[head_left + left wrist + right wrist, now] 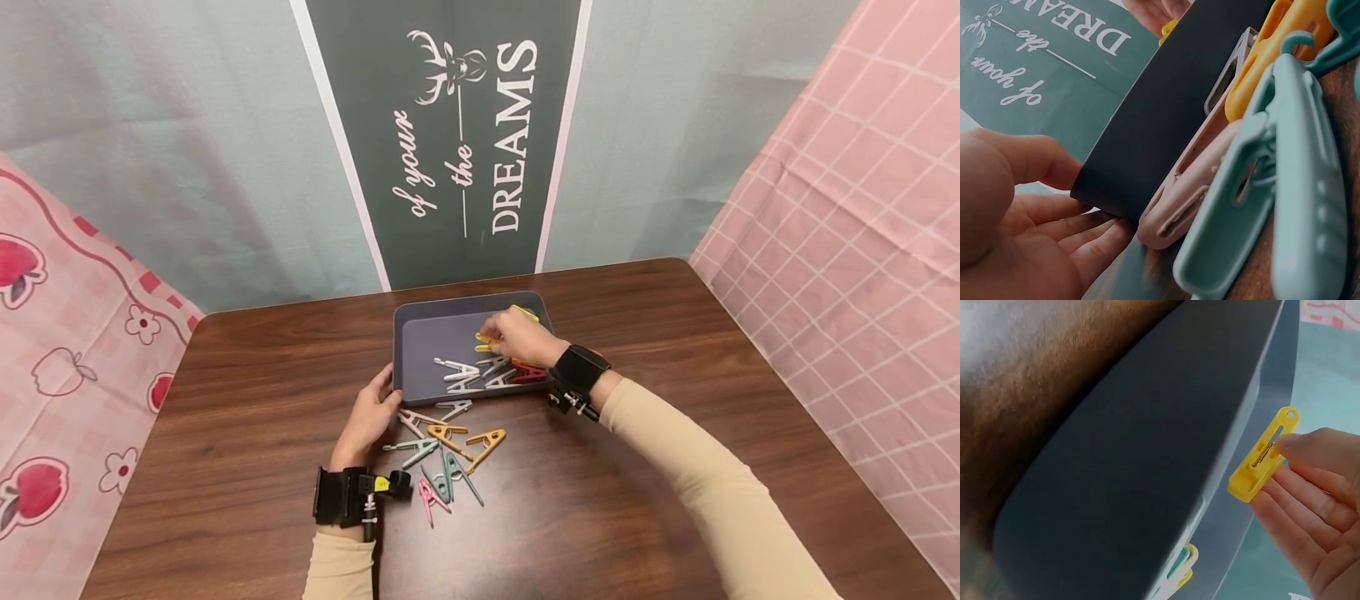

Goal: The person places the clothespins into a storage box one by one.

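A dark grey rectangular tray point(420, 342) lies on the table. My left hand point(366, 421) grips its near left corner, thumb against the wall and fingers underneath in the left wrist view. Over the tray's right half, my right hand point(525, 335) pinches a yellow clothespin point(1264, 456) between thumb and fingers. White clothespins point(457, 368), a red clothespin point(529, 374) and another yellow clothespin point(525, 313) lie inside the tray, partly covered by the right hand. In front of it are loose clothespins: mustard point(487, 446), mint point(1310, 187), teal point(454, 475), pink point(432, 498) and pale pink point(1179, 206).
A grey clothespin point(454, 407) lies close against the tray's front wall. The brown wooden table point(585, 517) ends at a printed green cloth point(450, 250) behind the tray. Pink cloths hang at the left and right sides.
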`<move>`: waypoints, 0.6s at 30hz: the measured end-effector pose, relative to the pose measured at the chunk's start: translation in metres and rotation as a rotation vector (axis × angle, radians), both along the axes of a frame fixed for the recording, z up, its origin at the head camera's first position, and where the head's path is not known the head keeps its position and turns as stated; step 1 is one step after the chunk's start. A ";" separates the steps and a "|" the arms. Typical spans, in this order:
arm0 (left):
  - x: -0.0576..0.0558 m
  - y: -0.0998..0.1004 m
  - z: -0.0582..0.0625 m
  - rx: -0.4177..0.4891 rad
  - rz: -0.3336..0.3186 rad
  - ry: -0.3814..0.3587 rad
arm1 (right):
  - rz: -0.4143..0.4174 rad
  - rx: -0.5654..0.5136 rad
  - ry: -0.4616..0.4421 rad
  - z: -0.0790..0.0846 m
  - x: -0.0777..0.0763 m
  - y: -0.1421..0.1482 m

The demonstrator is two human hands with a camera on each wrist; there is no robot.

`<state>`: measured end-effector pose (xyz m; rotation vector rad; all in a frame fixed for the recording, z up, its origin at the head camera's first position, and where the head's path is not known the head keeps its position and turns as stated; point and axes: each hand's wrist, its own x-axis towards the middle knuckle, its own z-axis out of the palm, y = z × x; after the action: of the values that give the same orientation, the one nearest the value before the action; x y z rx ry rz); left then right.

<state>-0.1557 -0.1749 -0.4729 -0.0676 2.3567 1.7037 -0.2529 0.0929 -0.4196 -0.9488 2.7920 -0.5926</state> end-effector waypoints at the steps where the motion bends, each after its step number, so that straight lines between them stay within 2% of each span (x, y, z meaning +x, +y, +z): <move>1: 0.000 0.000 0.000 -0.001 -0.003 0.001 | -0.001 0.007 0.002 -0.002 -0.002 -0.001; 5: 0.000 -0.001 -0.001 0.003 -0.005 -0.001 | -0.006 0.038 0.014 -0.008 -0.007 -0.005; 18: -0.001 0.000 -0.002 -0.006 0.003 0.013 | -0.012 0.128 0.023 -0.021 -0.008 -0.008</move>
<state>-0.1567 -0.1753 -0.4751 -0.0611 2.3728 1.7033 -0.2612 0.0850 -0.4409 -0.9187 2.8183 -0.4010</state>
